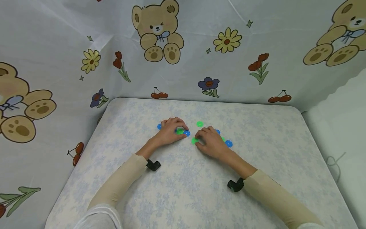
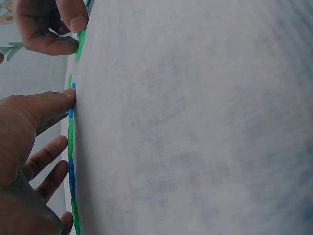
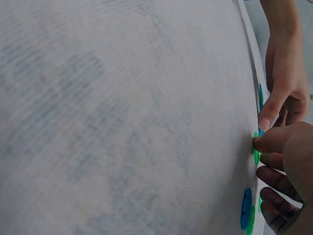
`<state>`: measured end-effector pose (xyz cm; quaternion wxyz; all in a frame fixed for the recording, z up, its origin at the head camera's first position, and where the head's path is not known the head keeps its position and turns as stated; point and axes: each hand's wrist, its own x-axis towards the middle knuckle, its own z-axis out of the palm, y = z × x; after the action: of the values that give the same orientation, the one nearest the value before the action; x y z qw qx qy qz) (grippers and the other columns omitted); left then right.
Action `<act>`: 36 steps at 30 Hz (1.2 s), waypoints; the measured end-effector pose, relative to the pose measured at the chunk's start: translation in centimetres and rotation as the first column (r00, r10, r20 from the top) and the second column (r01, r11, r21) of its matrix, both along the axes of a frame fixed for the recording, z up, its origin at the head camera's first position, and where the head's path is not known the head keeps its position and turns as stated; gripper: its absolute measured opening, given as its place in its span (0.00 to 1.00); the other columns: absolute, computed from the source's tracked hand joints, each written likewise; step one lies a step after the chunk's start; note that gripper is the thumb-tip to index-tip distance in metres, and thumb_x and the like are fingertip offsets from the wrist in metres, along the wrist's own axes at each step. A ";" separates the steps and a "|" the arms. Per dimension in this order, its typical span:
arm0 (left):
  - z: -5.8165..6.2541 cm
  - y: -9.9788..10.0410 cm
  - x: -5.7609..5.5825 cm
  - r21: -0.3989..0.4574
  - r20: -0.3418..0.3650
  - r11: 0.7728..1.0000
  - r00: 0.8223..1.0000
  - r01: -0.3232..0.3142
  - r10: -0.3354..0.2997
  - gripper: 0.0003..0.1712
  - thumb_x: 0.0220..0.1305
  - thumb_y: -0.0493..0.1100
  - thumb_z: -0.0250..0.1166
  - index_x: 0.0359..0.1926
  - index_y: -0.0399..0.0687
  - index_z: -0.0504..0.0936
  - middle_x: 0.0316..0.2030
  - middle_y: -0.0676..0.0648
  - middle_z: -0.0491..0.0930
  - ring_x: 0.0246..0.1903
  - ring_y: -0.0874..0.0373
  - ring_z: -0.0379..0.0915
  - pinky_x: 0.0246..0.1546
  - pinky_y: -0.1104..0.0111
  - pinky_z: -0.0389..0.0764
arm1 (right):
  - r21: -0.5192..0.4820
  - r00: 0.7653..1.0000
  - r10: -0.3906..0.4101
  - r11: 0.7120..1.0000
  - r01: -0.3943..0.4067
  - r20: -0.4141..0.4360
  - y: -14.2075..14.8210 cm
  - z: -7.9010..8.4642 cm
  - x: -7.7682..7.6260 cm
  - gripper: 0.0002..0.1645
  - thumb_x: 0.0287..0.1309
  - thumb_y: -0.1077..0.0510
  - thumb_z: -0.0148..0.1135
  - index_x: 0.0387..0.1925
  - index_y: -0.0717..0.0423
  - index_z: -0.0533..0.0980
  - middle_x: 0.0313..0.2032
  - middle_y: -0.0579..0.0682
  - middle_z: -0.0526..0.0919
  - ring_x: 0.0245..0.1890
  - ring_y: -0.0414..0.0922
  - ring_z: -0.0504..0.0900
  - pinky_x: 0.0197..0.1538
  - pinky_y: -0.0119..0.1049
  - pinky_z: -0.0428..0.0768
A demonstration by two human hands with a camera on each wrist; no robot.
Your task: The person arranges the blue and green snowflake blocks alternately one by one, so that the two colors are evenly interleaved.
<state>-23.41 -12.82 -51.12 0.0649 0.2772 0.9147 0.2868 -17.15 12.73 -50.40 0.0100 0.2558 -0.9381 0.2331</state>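
The right hand [image 1: 212, 143] pinches a flat green plastic disc [image 1: 194, 141]; a notched blue plastic disc [image 1: 228, 143] lies near its outer side. Slightly farther, apart from it, the left hand [image 1: 170, 132] pinches a round blue plastic disc [image 1: 187, 133] at the end of a row of discs [image 1: 179, 131] (partly hidden by its fingers). Beyond the gap between the hands lies a lone green plastic disc [image 1: 199, 124]; behind hangs a white bear-print sheet [image 1: 180, 78].
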 end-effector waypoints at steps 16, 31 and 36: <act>0.1 0.1 0.0 -0.014 0.013 1.000 1.000 -0.016 0.017 0.12 0.72 0.55 0.73 0.54 0.65 0.89 0.67 0.51 0.76 0.69 0.46 0.67 0.74 0.36 0.51 | -0.078 0.996 -0.077 0.994 0.080 0.047 -1.1 -0.1 -1.4 0.11 0.68 0.55 0.74 0.45 0.56 0.84 0.44 0.52 0.89 0.48 0.52 0.80 0.55 0.48 0.82; 0.3 0.2 0.1 -0.012 0.008 1.000 1.000 -0.016 0.017 0.12 0.71 0.54 0.74 0.53 0.66 0.88 0.66 0.51 0.77 0.68 0.47 0.68 0.73 0.36 0.52 | -0.088 0.996 -0.080 0.993 0.083 0.040 -1.4 -0.2 -1.8 0.11 0.69 0.56 0.72 0.49 0.55 0.82 0.48 0.52 0.89 0.50 0.54 0.80 0.57 0.49 0.82; 0.3 0.1 0.1 -0.011 0.007 1.000 1.000 -0.013 0.014 0.13 0.71 0.54 0.74 0.54 0.65 0.89 0.66 0.50 0.77 0.67 0.46 0.68 0.73 0.35 0.52 | -0.097 0.997 -0.077 0.992 0.079 0.027 -1.3 -0.4 -1.8 0.12 0.69 0.56 0.72 0.49 0.56 0.82 0.48 0.53 0.88 0.50 0.54 0.80 0.57 0.49 0.81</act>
<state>-23.36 -12.69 -50.82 0.0677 0.2696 0.9179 0.2831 -18.93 11.43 -50.83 0.0206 0.2155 -0.9349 0.2814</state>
